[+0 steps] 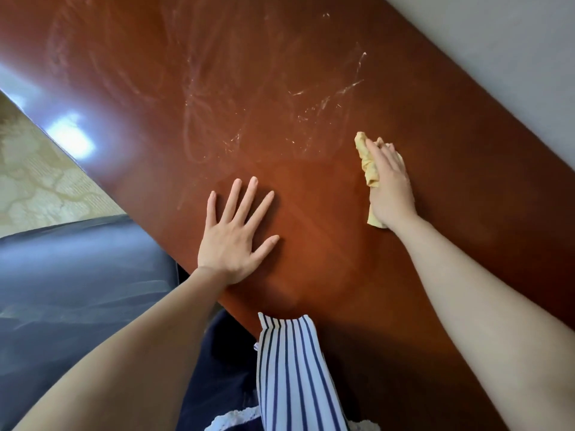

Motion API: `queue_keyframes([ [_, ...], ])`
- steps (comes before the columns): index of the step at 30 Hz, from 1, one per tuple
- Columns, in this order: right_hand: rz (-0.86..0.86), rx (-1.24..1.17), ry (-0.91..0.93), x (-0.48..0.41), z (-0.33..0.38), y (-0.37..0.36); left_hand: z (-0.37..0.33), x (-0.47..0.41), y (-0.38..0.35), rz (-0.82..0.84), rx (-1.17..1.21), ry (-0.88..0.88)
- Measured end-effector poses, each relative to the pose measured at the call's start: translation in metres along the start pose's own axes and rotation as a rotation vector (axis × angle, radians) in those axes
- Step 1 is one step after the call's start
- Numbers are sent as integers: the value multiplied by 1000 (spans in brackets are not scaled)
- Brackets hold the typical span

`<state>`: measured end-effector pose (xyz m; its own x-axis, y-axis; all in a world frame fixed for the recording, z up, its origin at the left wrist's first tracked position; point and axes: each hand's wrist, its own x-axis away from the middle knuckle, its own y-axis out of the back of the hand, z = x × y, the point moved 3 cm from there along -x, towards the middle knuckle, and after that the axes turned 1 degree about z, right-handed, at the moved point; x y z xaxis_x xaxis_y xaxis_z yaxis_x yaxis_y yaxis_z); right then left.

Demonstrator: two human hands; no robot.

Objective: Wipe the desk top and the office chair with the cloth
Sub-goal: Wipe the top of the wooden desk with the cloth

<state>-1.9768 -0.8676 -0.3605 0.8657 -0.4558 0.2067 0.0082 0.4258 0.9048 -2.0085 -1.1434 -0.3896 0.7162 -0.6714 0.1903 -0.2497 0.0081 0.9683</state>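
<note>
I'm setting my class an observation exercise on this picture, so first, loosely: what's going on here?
A person appears to be wiping a reddish wooden desk. The right hand holds a bunched yellow cloth down on the desk. The left hand lies flat on the desk, fingers spread, holding nothing. Pale smears show on the desk beyond the hands. A dark chair sits at the left by the desk's edge, with neither hand on it.

— How's the light?
— Bright and even. A white glare patch lies at the frame's left on the glossy reddish-brown wooden tabletop [311, 73]; pale smears shine at upper centre.
— Shadows?
— Soft ones beside the left hand [231, 241] and at bottom centre. The wide lens stretches the edges, and the focus is slightly soft.
</note>
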Motion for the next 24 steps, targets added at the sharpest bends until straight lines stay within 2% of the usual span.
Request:
queue_keyframes([
  [3, -51, -8, -45, -16, 8, -2, 2, -1, 2, -30, 65, 10],
  [6, -29, 8, -30, -29, 19, -7, 2, -2, 1, -30, 66, 29],
  [12, 89, 32, 132, -26, 56, -26, 2, -1, 1, -40, 88, 38],
  [18, 123, 51, 285, 14, 86, -55, 4, -1, 0, -36, 90, 42],
  [24, 98, 47, 200, 73, 89, -67, 4, -1, 3, -20, 127, 10],
])
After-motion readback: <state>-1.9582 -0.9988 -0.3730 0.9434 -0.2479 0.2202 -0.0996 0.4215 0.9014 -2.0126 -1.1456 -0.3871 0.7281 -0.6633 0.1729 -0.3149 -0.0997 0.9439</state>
